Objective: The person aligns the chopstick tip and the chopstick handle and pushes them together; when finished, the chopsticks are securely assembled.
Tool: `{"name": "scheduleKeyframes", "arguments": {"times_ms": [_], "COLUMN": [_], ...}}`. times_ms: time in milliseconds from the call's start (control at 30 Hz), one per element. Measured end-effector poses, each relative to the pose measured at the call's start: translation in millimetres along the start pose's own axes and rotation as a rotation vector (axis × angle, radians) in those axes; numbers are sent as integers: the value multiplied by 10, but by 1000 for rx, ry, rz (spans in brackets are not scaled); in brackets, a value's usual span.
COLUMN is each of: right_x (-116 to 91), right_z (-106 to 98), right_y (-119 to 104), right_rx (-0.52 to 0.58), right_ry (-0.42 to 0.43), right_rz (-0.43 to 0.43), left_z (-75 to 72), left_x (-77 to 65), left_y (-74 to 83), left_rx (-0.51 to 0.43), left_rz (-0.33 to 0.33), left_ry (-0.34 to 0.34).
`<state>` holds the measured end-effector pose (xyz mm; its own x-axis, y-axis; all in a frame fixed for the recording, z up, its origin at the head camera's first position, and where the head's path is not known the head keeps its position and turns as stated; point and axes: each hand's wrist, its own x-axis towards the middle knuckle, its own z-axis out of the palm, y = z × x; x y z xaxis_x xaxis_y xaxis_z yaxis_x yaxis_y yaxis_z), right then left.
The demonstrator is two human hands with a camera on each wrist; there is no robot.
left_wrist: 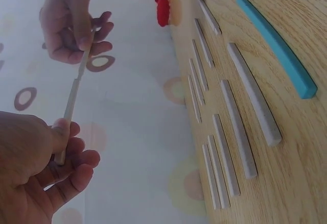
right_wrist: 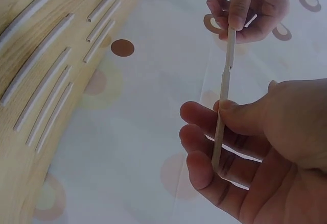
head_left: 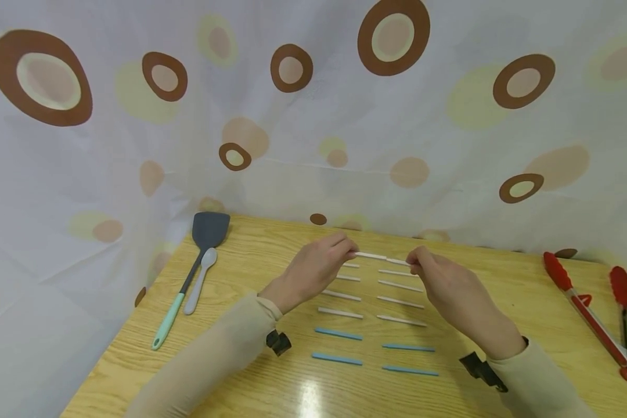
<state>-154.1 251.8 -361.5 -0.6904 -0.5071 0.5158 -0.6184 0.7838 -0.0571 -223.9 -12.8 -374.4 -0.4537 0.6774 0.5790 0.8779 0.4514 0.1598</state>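
Note:
Above the wooden table, my left hand pinches a slim white stick between thumb and fingers. Opposite it, my right hand pinches a second white stick, whose narrower tip points at the first. The two sticks are nearly in line, end to end; their facing ends meet or almost meet, slightly offset. Beneath the hands, white sticks lie in a left column and a right column. Nearer me, two blue sticks continue the left column and two more blue sticks the right.
At the table's left lie a spatula with a grey head and mint handle, and a pale grey spoon. Red-tipped tongs lie spread at the right. A patterned cloth hangs behind the table.

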Motion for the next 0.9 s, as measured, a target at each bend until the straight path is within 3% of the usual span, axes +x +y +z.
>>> {"name": "scheduleKeyframes", "arguments": {"times_ms": [300,567,900], "right_x": [20,42,52], "right_z": [-15,-20,-27], "right_y": [-64,-61,-71], "right_rx": [-93,-77,-63], "right_ry": [12,57,49], "right_rz": [-26,-61,-50], "left_z": [-8,-11,-22], "left_x": [3,15,25], "left_y": [30,51,59], "left_rx": [49,37,67], "left_rz": [19,36,61], "left_ry": [-5,-6,-11]}}
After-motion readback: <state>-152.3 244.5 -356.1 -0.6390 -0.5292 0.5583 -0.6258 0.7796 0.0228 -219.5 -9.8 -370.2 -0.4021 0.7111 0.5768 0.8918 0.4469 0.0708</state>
